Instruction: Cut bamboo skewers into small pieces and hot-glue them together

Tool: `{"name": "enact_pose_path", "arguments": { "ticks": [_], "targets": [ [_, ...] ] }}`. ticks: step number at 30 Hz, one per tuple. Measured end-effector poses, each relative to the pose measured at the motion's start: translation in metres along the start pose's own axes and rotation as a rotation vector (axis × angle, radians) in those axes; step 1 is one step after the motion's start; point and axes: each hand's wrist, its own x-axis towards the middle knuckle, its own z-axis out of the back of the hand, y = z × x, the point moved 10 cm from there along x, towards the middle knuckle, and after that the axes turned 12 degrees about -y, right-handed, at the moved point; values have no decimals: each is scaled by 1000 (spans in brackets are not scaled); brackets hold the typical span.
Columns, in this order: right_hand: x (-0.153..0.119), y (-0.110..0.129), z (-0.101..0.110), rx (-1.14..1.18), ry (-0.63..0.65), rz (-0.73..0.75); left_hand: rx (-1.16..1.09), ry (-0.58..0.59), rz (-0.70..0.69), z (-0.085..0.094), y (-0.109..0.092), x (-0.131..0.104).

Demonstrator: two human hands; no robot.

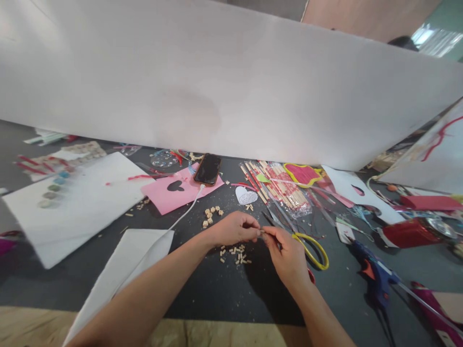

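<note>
Between both hands [263, 233], small piece [262, 233]

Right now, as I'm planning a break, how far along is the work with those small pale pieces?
Partway, it seems. Looks done: the small clusters beyond the left forearm. In hand: a tiny piece pinched between the left hand and right hand. Left: the loose short pieces near the hands, not yet joined. The final count isn't shown.

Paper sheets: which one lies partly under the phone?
The pink sheet, with the dark heart shape; it alone has the phone lying over its right end.
</note>
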Motion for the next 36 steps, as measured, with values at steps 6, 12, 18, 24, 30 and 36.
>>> {"name": "enact_pose_path", "arguments": {
  "ticks": [6, 12, 18, 24, 30, 36],
  "targets": [
    [-1, -3, 0, 22, -7, -21, -11, -6, -9, 0, -5, -1],
    [-2, -11, -1, 85, 10, -121, -1, -26, -42, 3, -9, -1],
    [-4, -20, -8, 162, 74, -245, 13, -23, -72, 4, -12, -1],
    [-6, -23, -12, 174, 105, -290, 31, -11, -99, 1, -14, -2],
    [-7, -25, -13, 255, 108, -358, 1, 26, -101, 0, -14, -2],
    [-7, -26, -14, 338, 109, -417, -46, 39, -100, 2, -14, -3]
  ]
}}
